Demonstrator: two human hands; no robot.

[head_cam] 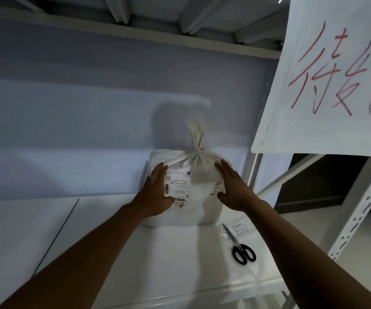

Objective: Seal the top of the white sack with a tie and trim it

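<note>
The white sack (199, 192) stands upright on the white shelf (135, 253), against the back wall. Its top is gathered into a tight neck (197, 143) with the fabric fanning out above; the tie itself is too small to make out. A shipping label (178, 186) is stuck on its front. My left hand (156, 192) lies flat against the sack's left side, fingers spread. My right hand (232, 186) presses flat on its right side. Black-handled scissors (239, 247) lie on the shelf, to the right in front of the sack.
A white board with red handwriting (327, 74) hangs at the upper right. A perforated metal rack upright (358, 215) stands at the right. A small clear printed bag (240, 228) lies by the scissors. Another shelf (135, 30) runs overhead.
</note>
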